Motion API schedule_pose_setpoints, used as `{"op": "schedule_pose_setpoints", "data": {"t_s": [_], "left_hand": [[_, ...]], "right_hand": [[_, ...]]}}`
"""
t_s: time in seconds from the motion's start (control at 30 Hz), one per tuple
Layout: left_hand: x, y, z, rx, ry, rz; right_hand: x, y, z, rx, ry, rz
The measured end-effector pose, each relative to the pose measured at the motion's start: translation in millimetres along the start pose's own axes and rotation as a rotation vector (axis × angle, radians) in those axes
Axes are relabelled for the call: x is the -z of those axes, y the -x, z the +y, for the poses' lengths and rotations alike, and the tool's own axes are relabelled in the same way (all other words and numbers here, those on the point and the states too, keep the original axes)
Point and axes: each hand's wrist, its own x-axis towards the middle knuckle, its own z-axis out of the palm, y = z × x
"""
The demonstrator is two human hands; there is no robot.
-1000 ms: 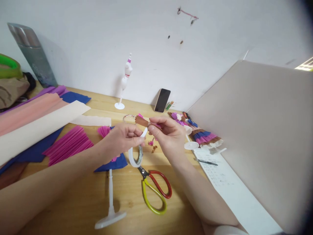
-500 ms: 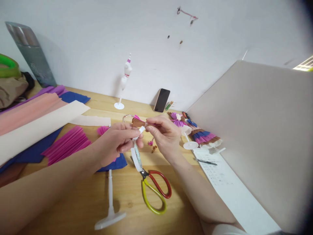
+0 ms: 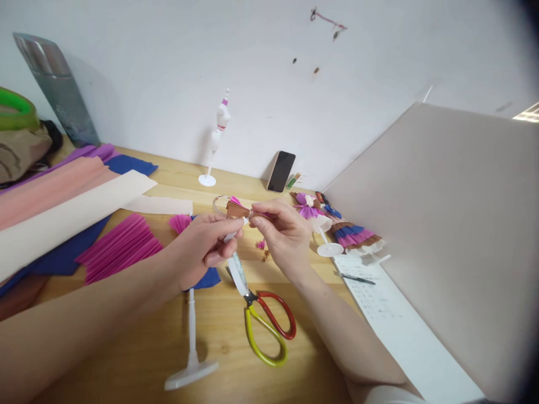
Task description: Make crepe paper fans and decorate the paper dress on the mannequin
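Observation:
Over the middle of the table, my right hand (image 3: 284, 230) pinches a gathered bunch of brown crepe paper (image 3: 238, 209) at its narrow neck. Some bright pink paper (image 3: 234, 200) shows behind the brown. My left hand (image 3: 213, 241) is closed on a white strip (image 3: 238, 278), which looks like tape and hangs down toward the scissors. The upper end of the strip meets the neck of the bunch between both thumbs. Below lie scissors (image 3: 269, 331) with one red and one yellow handle, their blades partly hidden by the strip.
Pleated magenta paper (image 3: 120, 247) and a cream sheet (image 3: 67, 216) lie left. A white doll stand (image 3: 192, 336) is in front; a small white dress form (image 3: 222, 120) stands behind. A phone (image 3: 281, 171) leans on the wall. Paper dresses (image 3: 353, 234) and a pen (image 3: 357, 279) lie right.
My left fingers have curled further around the white strip, and less of its upper part shows. My right hand keeps its pinch on the brown bunch. The view has shifted slightly.

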Motion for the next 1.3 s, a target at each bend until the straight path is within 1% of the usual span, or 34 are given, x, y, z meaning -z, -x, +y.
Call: {"op": "schedule_pose_setpoints", "data": {"t_s": [0.1,0.2,0.33,0.47,0.7,0.9,0.97,1.13,1.3], "left_hand": [[-4.1,2.3,2.1,0.014,0.060,0.022],[-8.1,4.3,2.8,0.044,0.129,0.041],[-11.5,5.7,1.3,0.078,0.235,0.038],[-12.7,7.7,0.8,0.075,0.280,0.056],[-11.9,7.3,-7.7,0.024,0.141,0.098],[-14.5,7.5,-9.7,-0.010,0.061,0.144],[-15.6,8.5,-9.3,-0.023,0.058,0.162],[-16.1,10.0,-11.7,-0.063,0.035,0.199],[-17.2,13.2,-12.0,-0.078,0.034,0.207]], "right_hand": [[-0.3,-0.4,1.6,0.031,-0.007,0.003],[-0.5,-1.5,2.2,0.095,0.011,0.007],[-0.1,-3.5,0.8,0.201,0.106,0.019],[0.0,-4.1,-0.5,0.259,0.181,0.038],[-1.5,-1.2,-2.6,0.283,0.255,0.015],[-0.9,-0.5,1.2,0.409,0.350,-0.017],[-1.1,-0.1,2.8,0.429,0.356,-0.018],[-2.4,1.4,6.3,0.413,0.362,-0.024],[-3.1,1.9,7.1,0.410,0.365,-0.010]]}}
